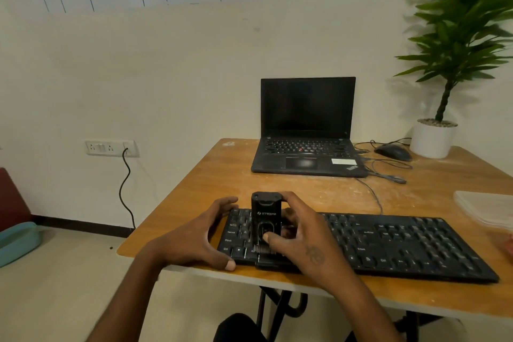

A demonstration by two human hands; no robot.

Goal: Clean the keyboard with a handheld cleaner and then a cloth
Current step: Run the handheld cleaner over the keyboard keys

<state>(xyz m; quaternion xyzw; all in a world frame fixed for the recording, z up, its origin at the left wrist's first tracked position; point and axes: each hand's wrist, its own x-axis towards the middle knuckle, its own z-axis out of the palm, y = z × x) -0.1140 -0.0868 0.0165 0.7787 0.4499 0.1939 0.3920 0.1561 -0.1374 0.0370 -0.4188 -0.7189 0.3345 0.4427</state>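
Observation:
A black keyboard (388, 244) lies along the near edge of the wooden table (211, 180). A black handheld cleaner (266, 214) stands upright on the keyboard's left part, its brush end down on the keys. My right hand (302, 239) is wrapped around the cleaner from the right, thumb on its front. My left hand (202, 233) grips the keyboard's left end, fingers over the far edge and thumb at the near edge. A folded pale cloth (485, 208) rests at the right edge of the table.
An open black laptop (306, 130) stands at the back of the table, with a wired mouse (392, 151) and loose cables to its right. A potted plant (434, 139) occupies the back right corner. A wall socket with a black cord (126, 183) is left of the table.

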